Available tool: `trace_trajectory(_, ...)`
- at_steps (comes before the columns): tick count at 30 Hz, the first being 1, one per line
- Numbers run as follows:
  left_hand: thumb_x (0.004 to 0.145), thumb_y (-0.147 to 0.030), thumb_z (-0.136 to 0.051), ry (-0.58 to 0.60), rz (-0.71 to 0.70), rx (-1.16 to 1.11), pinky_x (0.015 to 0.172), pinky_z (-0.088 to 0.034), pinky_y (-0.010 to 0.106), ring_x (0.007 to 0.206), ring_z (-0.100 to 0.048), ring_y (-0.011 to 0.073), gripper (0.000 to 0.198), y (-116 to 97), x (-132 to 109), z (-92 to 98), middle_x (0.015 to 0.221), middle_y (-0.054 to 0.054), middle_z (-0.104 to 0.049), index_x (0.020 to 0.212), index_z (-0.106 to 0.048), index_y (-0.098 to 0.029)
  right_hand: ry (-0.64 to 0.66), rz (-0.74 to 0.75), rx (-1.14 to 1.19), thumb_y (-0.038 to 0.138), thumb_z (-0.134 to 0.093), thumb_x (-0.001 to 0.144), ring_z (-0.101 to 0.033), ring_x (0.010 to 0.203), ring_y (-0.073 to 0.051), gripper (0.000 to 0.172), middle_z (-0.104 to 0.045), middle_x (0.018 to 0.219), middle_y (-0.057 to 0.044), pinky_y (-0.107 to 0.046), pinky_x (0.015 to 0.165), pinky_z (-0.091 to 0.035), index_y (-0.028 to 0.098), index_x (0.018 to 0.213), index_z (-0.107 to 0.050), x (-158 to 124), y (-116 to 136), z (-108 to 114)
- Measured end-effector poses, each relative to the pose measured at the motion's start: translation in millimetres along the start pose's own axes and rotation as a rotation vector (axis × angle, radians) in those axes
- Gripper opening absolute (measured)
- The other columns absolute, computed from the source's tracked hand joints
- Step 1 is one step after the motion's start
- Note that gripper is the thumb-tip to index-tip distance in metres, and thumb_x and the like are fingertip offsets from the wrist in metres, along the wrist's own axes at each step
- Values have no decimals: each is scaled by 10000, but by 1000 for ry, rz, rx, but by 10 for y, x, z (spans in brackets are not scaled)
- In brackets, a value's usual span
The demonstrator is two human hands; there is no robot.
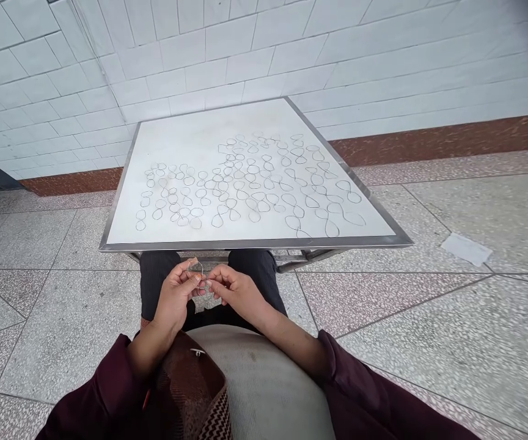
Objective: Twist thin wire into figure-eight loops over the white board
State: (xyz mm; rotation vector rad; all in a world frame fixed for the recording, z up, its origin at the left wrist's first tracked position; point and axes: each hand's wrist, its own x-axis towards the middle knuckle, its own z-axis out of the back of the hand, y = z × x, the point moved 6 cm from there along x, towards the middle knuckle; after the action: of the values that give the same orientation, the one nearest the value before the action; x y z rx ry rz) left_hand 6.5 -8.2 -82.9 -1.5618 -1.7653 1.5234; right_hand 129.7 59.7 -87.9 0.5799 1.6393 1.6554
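Between my two hands, above my lap and just short of the table's near edge, is a thin wire loop [201, 267]. My left hand [175, 293] pinches it between thumb and fingers, with the rounded part of the loop standing up above the thumb. From the right, my right hand [239, 293] closes thumb and forefinger on the lower part of the same wire. The fingertips of both hands nearly meet there, and they hide how the wire is bent or crossed. On the table lie many wire figure-eights [255, 183], each with two rounded loops.
The white table [176, 137] has a raised-looking grey metal rim and stands near a white tiled wall [227, 55]. A white sheet [466, 249] lies on the speckled floor at the right. A brown skirting strip [442, 150] runs along the wall's foot.
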Motion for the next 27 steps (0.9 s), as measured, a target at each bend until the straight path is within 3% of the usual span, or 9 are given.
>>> trace_trajectory(8, 759, -359, -780, -1, 10, 33, 731, -552, 310, 820, -708, 190, 479, -46, -3, 58, 937, 86, -756, 1186, -657, -178, -20, -43, 53, 372, -620, 794, -514, 524, -105, 167, -536, 603, 51, -206, 451, -439, 207, 790, -589, 5, -4, 44)
trace_trajectory(19, 654, -204, -836, -1, -9, 70, 748, -528, 280, 810, -669, 151, 541, -52, 2, 67, 899, 47, -745, 1166, -663, -185, -14, -43, 92, 420, -656, 788, -530, 548, -110, 223, -547, 648, 39, -213, 450, -448, 205, 801, -600, 35, -62, 58)
trace_trajectory(27, 690, -205, -817, -1, -50, 127, 740, -531, 270, 806, -652, 139, 554, -60, 5, 85, 900, 35, -730, 1216, -642, -193, -29, -2, 29, 380, -638, 787, -475, 526, -99, 176, -536, 643, 40, -206, 437, -441, 206, 810, -643, 26, -27, 56)
